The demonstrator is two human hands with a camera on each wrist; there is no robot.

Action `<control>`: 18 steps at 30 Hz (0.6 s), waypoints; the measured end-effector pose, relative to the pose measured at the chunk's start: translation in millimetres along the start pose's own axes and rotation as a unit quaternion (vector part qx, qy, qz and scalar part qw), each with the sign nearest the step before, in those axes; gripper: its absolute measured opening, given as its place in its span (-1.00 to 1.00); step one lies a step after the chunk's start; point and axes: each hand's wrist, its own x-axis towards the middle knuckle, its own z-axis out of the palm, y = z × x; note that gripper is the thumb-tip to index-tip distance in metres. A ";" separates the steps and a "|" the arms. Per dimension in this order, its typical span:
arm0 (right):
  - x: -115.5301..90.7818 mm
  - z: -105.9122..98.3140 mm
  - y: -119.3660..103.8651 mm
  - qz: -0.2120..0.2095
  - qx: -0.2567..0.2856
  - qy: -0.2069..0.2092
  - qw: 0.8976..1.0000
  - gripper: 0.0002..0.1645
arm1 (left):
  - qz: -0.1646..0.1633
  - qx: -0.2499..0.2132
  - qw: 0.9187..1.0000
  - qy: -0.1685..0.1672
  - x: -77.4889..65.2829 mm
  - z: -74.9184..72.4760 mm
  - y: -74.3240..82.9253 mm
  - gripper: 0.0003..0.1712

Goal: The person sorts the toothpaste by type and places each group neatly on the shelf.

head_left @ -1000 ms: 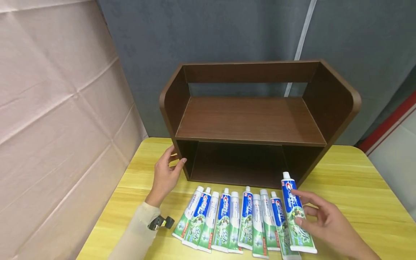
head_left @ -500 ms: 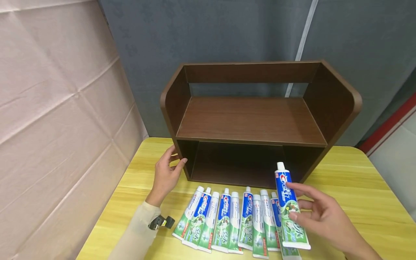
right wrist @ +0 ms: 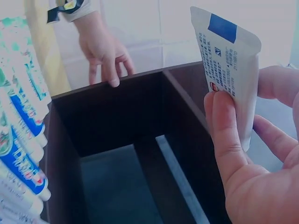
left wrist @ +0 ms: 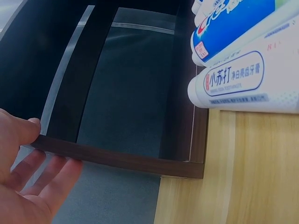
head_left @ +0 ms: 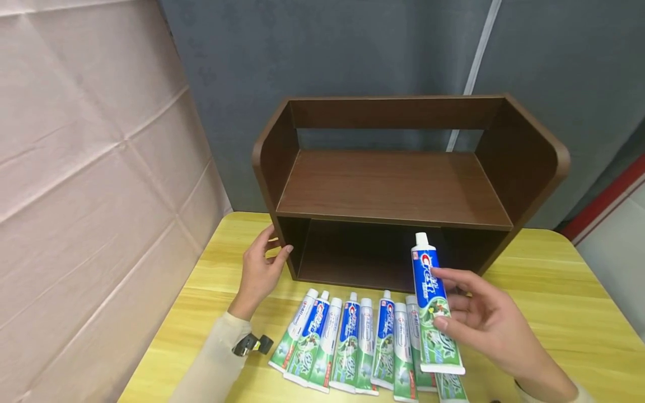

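Note:
My right hand [head_left: 486, 322] pinches a blue, white and green Crest toothpaste tube [head_left: 427, 288] between thumb and fingers, cap up. It overlaps the lower opening of a dark brown two-tier shelf [head_left: 393, 187] in the head view. The tube's white back [right wrist: 229, 65] shows in the right wrist view. With thumb and fingers on either side, my left hand [head_left: 259, 271] grips the shelf's left side panel [left wrist: 117, 157]. Several more toothpaste tubes [head_left: 345, 341] lie in a row before the shelf, caps toward it; the held tube partly covers the rightmost ones.
The shelf stands on a yellow wood-grain table [head_left: 569, 302]. A grey curtain [head_left: 353, 45] hangs behind it, and pale pink cloth [head_left: 101, 196] covers the left side. A raised side wall closes off each end of the shelf.
My right hand has lifted the toothpaste tube from the right end of the row and carried it left and toward the shelf. My left hand keeps its place on the side panel.

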 end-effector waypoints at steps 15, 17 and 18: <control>23.3 9.0 -22.6 -0.019 0.016 -0.011 1.000 -0.21 | -0.001 0.005 1.000 0.002 -1.4 0.4 0.0 -0.36; 25.9 9.3 -24.2 -0.022 0.022 -0.014 0.999 -0.20 | 0.000 0.007 1.000 0.001 -1.4 0.5 -0.3 -0.36; 27.2 9.5 -24.8 -0.024 0.026 -0.016 0.999 -0.20 | 0.000 0.008 1.000 0.001 -1.4 0.5 -0.6 -0.36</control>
